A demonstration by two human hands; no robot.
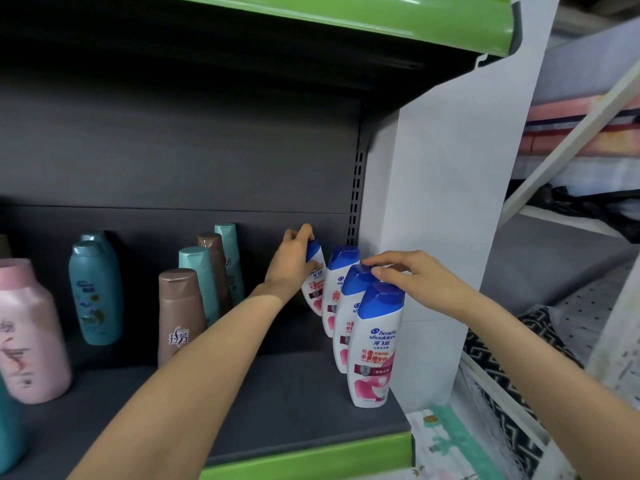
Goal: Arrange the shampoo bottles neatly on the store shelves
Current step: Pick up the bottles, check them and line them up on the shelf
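Several white shampoo bottles with blue caps stand in a row running front to back at the right end of the dark shelf. My left hand grips the rearmost bottle near its cap. My right hand rests its fingers on the blue caps of the two front bottles; the front bottle leans slightly. Between them stands the second bottle from the back.
Brown bottles and teal bottles stand in the shelf's middle, a teal one and a pink one to the left. A white side panel closes the shelf on the right. A green shelf edge runs below.
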